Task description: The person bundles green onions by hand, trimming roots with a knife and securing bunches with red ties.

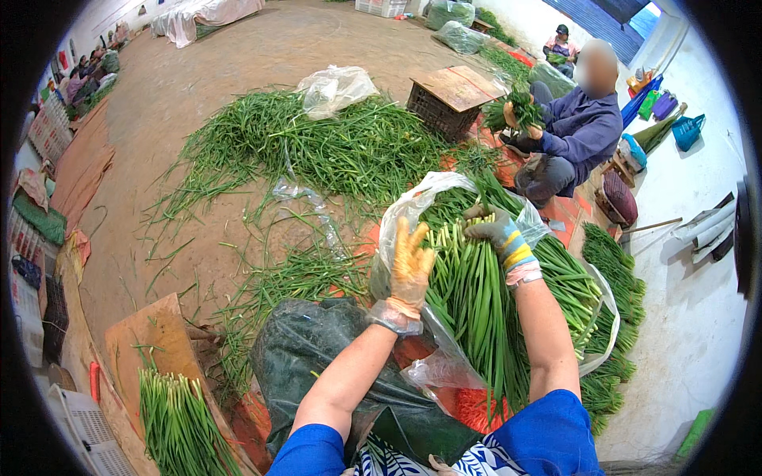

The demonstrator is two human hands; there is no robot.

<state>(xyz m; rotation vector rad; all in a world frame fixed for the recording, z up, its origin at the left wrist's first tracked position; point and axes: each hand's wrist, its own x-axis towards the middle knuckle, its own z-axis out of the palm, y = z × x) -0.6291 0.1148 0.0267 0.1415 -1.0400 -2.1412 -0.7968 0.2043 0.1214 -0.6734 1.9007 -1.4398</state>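
Observation:
My left hand (411, 266), in an orange-yellow glove with a clear plastic cuff, is raised at the left side of a clear plastic bag (432, 184). Its fingers stretch upward and apart, holding nothing. My right hand (502, 236), gloved in grey with yellow bands, curls over the top of a bunch of long green chives (484, 305) in the bag. The pale cut ends of this bunch lie close to the fingers, and the leaves hang toward me. More chives (559, 289) lie in the bag to the right, cut ends outward.
Loose greens (309, 151) are heaped on the floor ahead. A person (571, 131) sits at the right holding greens, beside a board-topped black crate (452, 91). Chive bunches (607, 274) line the right wall. Another bunch (178, 420) rests by a wooden board (151, 337) at lower left.

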